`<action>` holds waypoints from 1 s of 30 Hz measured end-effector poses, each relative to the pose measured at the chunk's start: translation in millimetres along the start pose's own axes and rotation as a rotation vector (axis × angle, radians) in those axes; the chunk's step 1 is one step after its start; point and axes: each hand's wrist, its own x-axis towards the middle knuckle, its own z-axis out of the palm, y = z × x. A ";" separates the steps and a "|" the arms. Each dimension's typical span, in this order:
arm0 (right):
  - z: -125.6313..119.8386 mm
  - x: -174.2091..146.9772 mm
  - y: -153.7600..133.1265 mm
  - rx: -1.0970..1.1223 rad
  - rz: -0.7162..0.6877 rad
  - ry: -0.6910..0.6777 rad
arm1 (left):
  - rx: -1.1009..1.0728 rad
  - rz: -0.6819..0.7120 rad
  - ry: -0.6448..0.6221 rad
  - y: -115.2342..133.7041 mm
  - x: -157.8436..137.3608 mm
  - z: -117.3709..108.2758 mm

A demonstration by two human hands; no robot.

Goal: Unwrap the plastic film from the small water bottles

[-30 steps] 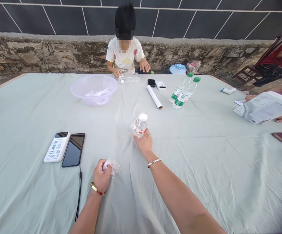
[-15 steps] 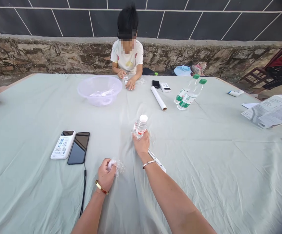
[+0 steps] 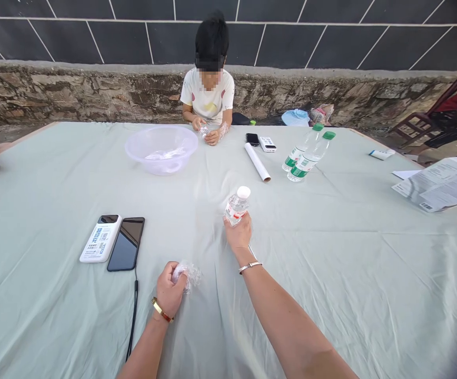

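My right hand [image 3: 239, 233] is closed round the lower part of a small clear water bottle [image 3: 237, 206] with a white cap and a red-and-white label. The bottle is roughly upright, over the middle of the cloth. Below and to the left, my left hand [image 3: 170, 287] grips a crumpled wad of clear plastic film [image 3: 189, 276] near the cloth. A thin white item [image 3: 254, 253] lies mostly hidden behind my right wrist. To the left of my hands are a black phone [image 3: 126, 244] with a strap and a white power bank [image 3: 101, 238].
A pale cloth covers the table [image 3: 331, 284]. Farther back stand a translucent purple basin [image 3: 161, 150] with film in it, a white roll [image 3: 257, 162] and two green-capped bottles [image 3: 306, 157]. A person [image 3: 208, 100] sits opposite, handling a small clear object. Printed papers [image 3: 441, 184] are at right.
My right hand has shifted slightly right with the bottle, covering more of the thin white item. My left hand stays nearly in place, still holding the film.
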 end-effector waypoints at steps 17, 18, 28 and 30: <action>24.5 -10.5 6.2 0.081 -0.083 0.045 | 0.023 -0.004 -0.016 -4.6 1.2 0.4; 24.6 -10.5 6.1 0.079 -0.082 0.043 | 0.022 -0.004 -0.017 -4.6 1.2 0.3; 26.1 -9.4 7.9 0.096 -0.078 0.067 | 0.017 0.001 -0.021 -2.5 1.0 0.8; 26.6 -8.6 7.6 0.091 -0.075 0.069 | 0.009 0.001 -0.023 -3.5 1.3 0.6</action>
